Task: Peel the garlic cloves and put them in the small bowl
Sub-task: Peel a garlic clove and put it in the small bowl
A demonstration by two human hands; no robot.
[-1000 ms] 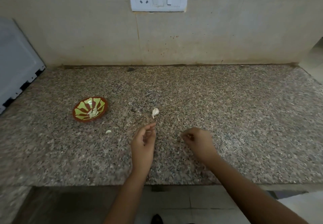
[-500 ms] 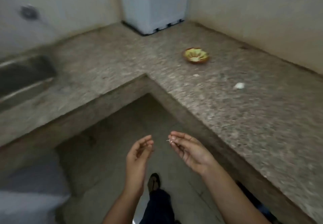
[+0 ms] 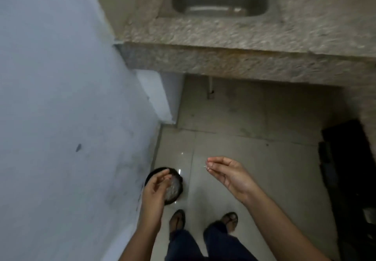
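Right hand (image 3: 230,176), 5 o'clock, pinches tiny pale scrap (image 3: 206,166). Left hand (image 3: 155,189), 7 o'clock, fingers slack, above dark floor bin (image 3: 179,193).

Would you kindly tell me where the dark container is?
Head view, lower left: the dark container sits on the floor beside the wall, partly hidden by the left hand.

Pale peel scrap (image 3: 205,166) (tiny) pinched between right fingers (image 3: 218,161).

You have no readable text, label, brand, number or sign in view, whole frame motion-blurred.
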